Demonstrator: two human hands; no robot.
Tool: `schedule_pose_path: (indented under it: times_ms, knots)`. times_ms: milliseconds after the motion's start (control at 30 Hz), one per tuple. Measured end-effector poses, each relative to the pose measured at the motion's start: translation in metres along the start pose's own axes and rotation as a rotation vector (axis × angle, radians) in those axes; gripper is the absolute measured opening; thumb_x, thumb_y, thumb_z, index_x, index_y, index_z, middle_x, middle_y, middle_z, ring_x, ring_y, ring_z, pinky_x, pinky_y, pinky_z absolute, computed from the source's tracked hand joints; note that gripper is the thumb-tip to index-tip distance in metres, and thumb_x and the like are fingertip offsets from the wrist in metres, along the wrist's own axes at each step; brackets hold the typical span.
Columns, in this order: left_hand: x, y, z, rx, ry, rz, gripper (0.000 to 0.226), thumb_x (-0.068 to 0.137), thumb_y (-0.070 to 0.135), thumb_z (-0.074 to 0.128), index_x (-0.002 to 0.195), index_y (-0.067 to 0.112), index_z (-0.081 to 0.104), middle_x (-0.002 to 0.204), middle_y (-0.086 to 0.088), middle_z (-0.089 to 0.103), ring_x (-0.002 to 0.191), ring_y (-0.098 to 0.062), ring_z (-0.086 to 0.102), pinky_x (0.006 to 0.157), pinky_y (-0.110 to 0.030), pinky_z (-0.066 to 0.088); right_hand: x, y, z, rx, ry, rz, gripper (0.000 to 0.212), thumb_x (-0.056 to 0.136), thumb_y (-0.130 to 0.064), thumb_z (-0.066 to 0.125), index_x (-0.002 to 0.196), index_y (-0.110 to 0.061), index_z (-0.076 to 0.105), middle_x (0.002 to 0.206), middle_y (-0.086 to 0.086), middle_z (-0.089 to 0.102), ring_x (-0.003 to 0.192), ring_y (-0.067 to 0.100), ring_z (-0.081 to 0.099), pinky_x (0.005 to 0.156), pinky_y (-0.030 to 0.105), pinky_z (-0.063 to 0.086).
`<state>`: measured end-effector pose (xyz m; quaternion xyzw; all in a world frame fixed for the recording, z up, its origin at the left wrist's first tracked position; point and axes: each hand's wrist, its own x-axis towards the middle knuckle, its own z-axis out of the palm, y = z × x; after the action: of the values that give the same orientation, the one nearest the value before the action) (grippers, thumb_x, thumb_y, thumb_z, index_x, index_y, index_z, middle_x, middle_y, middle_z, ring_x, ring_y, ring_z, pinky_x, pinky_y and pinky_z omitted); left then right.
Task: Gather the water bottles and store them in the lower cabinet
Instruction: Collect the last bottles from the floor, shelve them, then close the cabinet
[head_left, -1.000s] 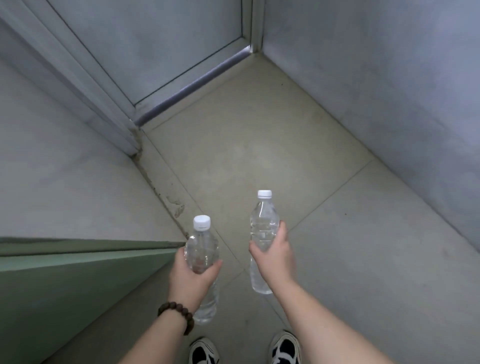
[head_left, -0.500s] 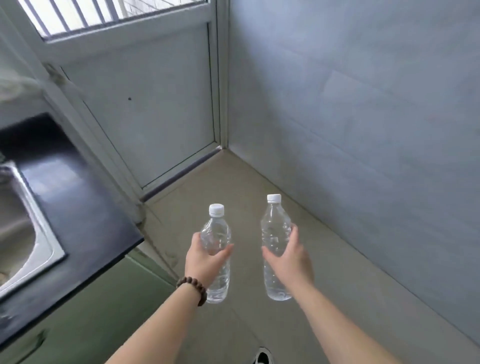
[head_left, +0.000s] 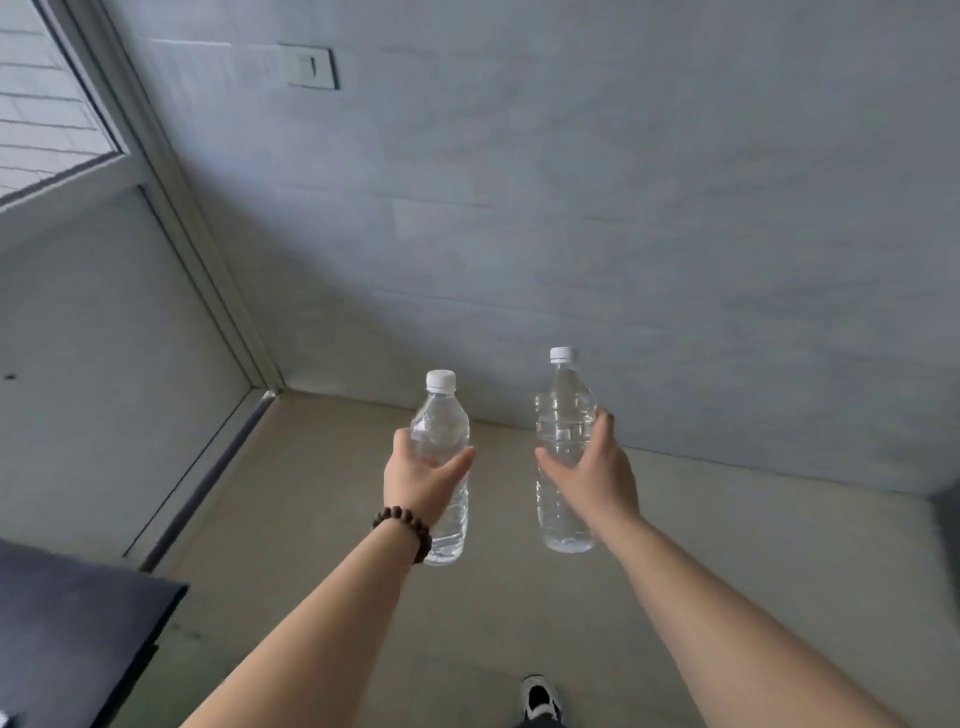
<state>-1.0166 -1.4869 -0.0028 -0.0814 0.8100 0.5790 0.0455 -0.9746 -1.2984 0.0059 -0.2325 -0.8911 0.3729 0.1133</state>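
Fingers (head_left: 602, 421) of the right hand (head_left: 597, 478) wrapped round the mid-body of the right bottle (head_left: 563, 452); thumb on the near-left side, fingertips showing past its right edge. Left hand (head_left: 421, 475) likewise clasped on the left bottle (head_left: 441, 441), thumb across the front, a bead bracelet (head_left: 402, 530) at the wrist. Both grips firm, nothing loose.

Both bottles clear, white-capped, upright, long axes near vertical, caps away from the body. Held out in front over the floor (head_left: 311, 519), side by side but apart, not touching. Right one sits slightly higher.

Lower cabinet: not in view. Only a dark counter (head_left: 78, 623) corner shows at lower left, so by my reading the cabinet lies left and below, nearer the left hand. That bottle likely goes in first, and the body must turn back left and crouch. Cannot tell whether a door is open.

Against half a second ago: view has swung right and up. Sink gone from frame, counter shrunk to a corner, wall (head_left: 623, 234) with a switch plate (head_left: 310, 66) now fills the top. Hands and bottles keep the same spacing and grip. One shoe (head_left: 540, 699) visible at the bottom edge.
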Motion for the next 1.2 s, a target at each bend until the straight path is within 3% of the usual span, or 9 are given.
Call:
schedule_pose_path:
  times_ms: [267, 500, 667, 867, 1033, 1200]
  knots:
    - [-0.052, 0.025, 0.123, 0.062, -0.398, 0.096, 0.049, 0.071, 0.033, 0.083, 0.106, 0.016, 0.052, 0.090, 0.001, 0.067, 0.082, -0.015, 0.066, 0.078, -0.034, 0.053, -0.054, 0.111, -0.104, -0.045, 0.291, 0.280, 0.076, 0.076, -0.043, 0.072, 0.134, -0.016, 0.031, 0.119, 0.007, 0.059, 0.102, 0.030, 0.059, 0.067, 0.028, 0.037]
    - [-0.128, 0.050, 0.251, 0.118, -0.729, 0.191, 0.046, 0.073, 0.031, 0.082, 0.103, 0.019, 0.050, 0.085, 0.003, 0.067, 0.074, -0.006, 0.062, 0.059, -0.020, 0.042, -0.111, 0.208, -0.193, -0.041, 0.520, 0.554, 0.071, 0.078, -0.041, 0.068, 0.134, -0.018, 0.031, 0.120, 0.006, 0.058, 0.103, 0.029, 0.058, 0.069, 0.030, 0.037]
    - [-0.193, 0.067, 0.361, 0.173, -0.954, 0.239, 0.044, 0.074, 0.030, 0.081, 0.100, 0.021, 0.047, 0.077, 0.000, 0.057, 0.068, -0.016, 0.056, 0.063, -0.024, 0.045, -0.141, 0.289, -0.253, 0.003, 0.686, 0.700, 0.070, 0.076, -0.040, 0.069, 0.132, -0.021, 0.033, 0.118, 0.002, 0.059, 0.101, 0.027, 0.058, 0.069, 0.030, 0.039]
    - [-0.291, 0.085, 0.499, 0.231, -1.115, 0.335, 0.045, 0.072, 0.029, 0.081, 0.101, 0.018, 0.049, 0.081, 0.005, 0.059, 0.073, -0.013, 0.060, 0.066, -0.026, 0.049, -0.179, 0.388, -0.329, 0.034, 0.814, 0.861, 0.070, 0.077, -0.039, 0.071, 0.131, -0.020, 0.031, 0.115, 0.002, 0.059, 0.096, 0.026, 0.058, 0.071, 0.032, 0.042]
    - [-0.381, 0.096, 0.592, 0.252, -1.270, 0.371, 0.041, 0.075, 0.028, 0.080, 0.101, 0.018, 0.050, 0.081, 0.011, 0.060, 0.068, 0.000, 0.056, 0.057, -0.018, 0.041, -0.221, 0.463, -0.399, 0.027, 0.931, 1.031, 0.075, 0.078, -0.040, 0.071, 0.135, -0.020, 0.027, 0.122, 0.006, 0.056, 0.100, 0.028, 0.058, 0.072, 0.028, 0.037]
    - [-0.436, 0.102, 0.664, 0.302, -1.378, 0.432, 0.042, 0.074, 0.030, 0.081, 0.099, 0.019, 0.049, 0.083, 0.010, 0.060, 0.072, -0.003, 0.058, 0.061, -0.023, 0.045, -0.243, 0.515, -0.446, 0.038, 1.022, 1.163, 0.076, 0.078, -0.042, 0.070, 0.137, -0.019, 0.027, 0.122, 0.009, 0.057, 0.103, 0.031, 0.059, 0.074, 0.031, 0.041]
